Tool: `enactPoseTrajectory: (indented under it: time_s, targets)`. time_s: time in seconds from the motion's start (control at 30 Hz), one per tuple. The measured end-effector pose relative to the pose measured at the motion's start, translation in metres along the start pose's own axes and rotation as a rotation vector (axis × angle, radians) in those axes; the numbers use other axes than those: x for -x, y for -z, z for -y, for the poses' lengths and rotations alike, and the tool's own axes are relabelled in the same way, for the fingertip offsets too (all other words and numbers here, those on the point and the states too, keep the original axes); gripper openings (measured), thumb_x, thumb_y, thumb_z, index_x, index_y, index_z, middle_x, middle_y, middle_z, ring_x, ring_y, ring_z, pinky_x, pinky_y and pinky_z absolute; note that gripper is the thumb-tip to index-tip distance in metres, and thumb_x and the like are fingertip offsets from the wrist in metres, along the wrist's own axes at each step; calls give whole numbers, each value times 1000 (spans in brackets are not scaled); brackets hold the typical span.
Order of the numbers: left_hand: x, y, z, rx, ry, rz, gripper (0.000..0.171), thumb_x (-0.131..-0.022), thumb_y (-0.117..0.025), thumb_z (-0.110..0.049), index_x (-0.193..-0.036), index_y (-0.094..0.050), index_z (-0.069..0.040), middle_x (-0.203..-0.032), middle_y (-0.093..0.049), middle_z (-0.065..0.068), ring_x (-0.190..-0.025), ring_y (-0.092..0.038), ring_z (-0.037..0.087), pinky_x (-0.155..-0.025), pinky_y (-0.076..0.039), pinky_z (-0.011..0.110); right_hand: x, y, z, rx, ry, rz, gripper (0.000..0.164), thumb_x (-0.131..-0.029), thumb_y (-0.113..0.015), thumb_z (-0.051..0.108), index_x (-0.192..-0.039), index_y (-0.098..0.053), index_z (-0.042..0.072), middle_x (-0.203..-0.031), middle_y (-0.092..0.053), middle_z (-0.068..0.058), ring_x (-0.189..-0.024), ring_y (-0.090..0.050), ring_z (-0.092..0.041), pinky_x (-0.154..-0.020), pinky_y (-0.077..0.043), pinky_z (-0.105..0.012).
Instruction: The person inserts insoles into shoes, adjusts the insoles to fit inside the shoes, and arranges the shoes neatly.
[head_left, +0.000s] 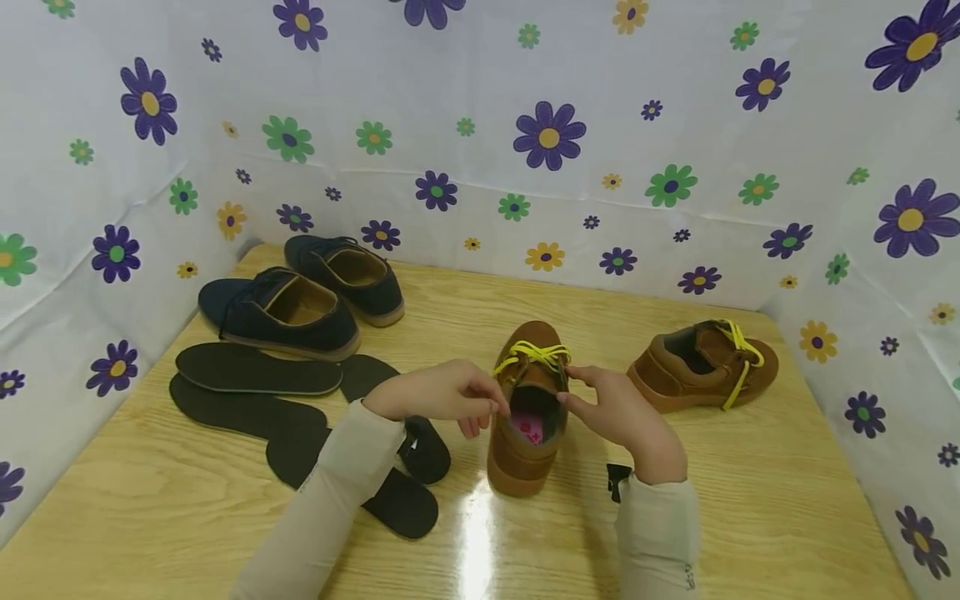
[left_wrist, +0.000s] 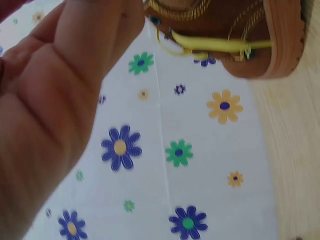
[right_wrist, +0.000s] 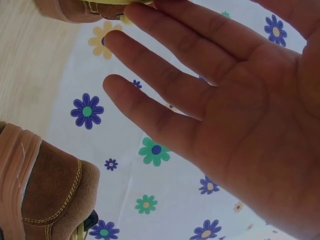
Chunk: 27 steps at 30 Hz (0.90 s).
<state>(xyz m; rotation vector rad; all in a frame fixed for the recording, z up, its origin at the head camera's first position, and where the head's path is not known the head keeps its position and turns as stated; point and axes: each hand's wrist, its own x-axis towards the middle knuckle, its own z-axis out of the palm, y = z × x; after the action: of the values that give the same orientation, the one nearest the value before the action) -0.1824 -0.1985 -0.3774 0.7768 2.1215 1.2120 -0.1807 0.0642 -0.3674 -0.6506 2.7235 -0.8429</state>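
Observation:
A brown shoe (head_left: 517, 479) with yellow laces (head_left: 542, 354) stands on the table, toe pointing away. Inside its opening lies a pink patterned insole (head_left: 530, 427). My left hand (head_left: 442, 392) is at the shoe's left side, fingers loosely bent and fingertips at the collar. On the other side, my right hand (head_left: 615, 408) has its thumb at the opening's edge and its forefinger by the laces. The right wrist view shows the right hand's fingers (right_wrist: 160, 107) stretched out. In the left wrist view, the left hand's fingertips are out of frame.
A second brown shoe (head_left: 667, 375) lies to the right, toe rightward. Two dark blue shoes (head_left: 330, 329) (head_left: 382, 292) stand at the back left. Several black insoles (head_left: 258, 369) are spread in front of them, partly under my left arm. Flowered cloth (head_left: 450, 100) surrounds the wooden table (head_left: 765, 500).

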Motion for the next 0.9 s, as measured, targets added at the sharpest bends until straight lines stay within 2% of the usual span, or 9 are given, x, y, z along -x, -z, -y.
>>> enactPoseTrajectory:
  time_s: [0.13,0.23,0.33,0.5,0.63,0.73,0.9]
  targets:
    - [15,18,7,77,-5,-65,30,-99,-48,-7,-116,-64,12,-83,-63,8,-74,-66,18,-70,-57,34,0,-2,4,-4,2,15,54,-97,-58,23,-140,-51,-10,-139,-51,-26,-131,-44,-45,-105,-34,-56]
    - [29,33,11,130,-17,-172,30,-99,-52,-9,-117,-62,12,-86,-63,10,-76,-67,21,-73,-57,38,1,-2,6,3,-7,20,55,-98,-58,24,-140,-51,-10,-140,-50,-27,-130,-44,-46,-104,-35,-57]
    - [46,50,18,183,-29,-349,31,-98,-56,-12,-118,-62,12,-89,-64,15,-78,-68,22,-75,-56,39,2,-3,7,8,-15,20,55,-98,-58,25,-140,-50,-11,-139,-50,-27,-127,-46,-48,-102,-36,-58]
    - [85,75,31,260,-54,-690,38,-95,-61,-21,-118,-61,9,-98,-65,22,-82,-69,23,-77,-56,36,2,-3,9,0,-20,22,56,-98,-57,25,-139,-50,-12,-139,-50,-27,-127,-46,-48,-102,-36,-58]
    - [116,89,40,342,-91,-923,34,-93,-64,-23,-113,-63,5,-97,-67,16,-82,-70,20,-77,-56,31,3,-4,10,2,-17,26,57,-98,-57,26,-139,-49,-13,-139,-50,-28,-127,-46,-49,-102,-36,-58]
    - [136,95,46,410,-143,-1047,23,-92,-65,-16,-107,-66,1,-91,-69,9,-78,-70,16,-75,-56,28,3,-4,11,9,-11,27,57,-98,-56,26,-139,-49,-13,-139,-51,-28,-125,-48,-49,-101,-37,-59]
    - [164,98,54,447,-201,-1183,14,-91,-66,-12,-102,-68,-2,-86,-69,7,-72,-70,15,-71,-56,25,3,-6,12,15,-1,31,58,-98,-56,27,-139,-49,-13,-139,-50,-28,-123,-48,-50,-99,-38,-59]
